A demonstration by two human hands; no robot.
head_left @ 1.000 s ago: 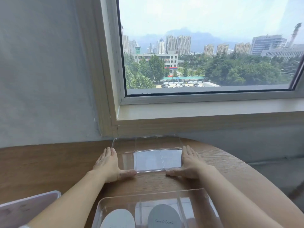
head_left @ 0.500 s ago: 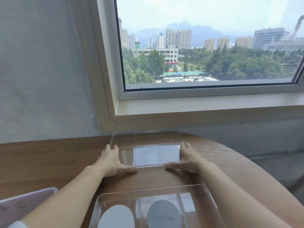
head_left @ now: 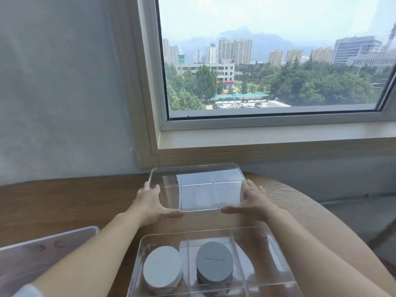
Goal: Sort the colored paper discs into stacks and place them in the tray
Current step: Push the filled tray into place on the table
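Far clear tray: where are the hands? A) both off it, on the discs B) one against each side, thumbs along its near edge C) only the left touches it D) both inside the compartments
B: the left hand lies against the left side of the far clear tray, the right hand against its right, thumbs along the near edge.

Upper-floor city room, seen from a window-side table (head_left: 53, 202); home or office cannot be told.
A large window (head_left: 267, 61) above a pale sill (head_left: 278, 136) looks down on treetops (head_left: 321, 86), a car park (head_left: 240, 105) and apartment towers (head_left: 235, 50) with hazy mountains (head_left: 246, 34) behind; beside it stands a grey plaster wall (head_left: 64, 93), and the table below is wood-grain with a rounded edge.
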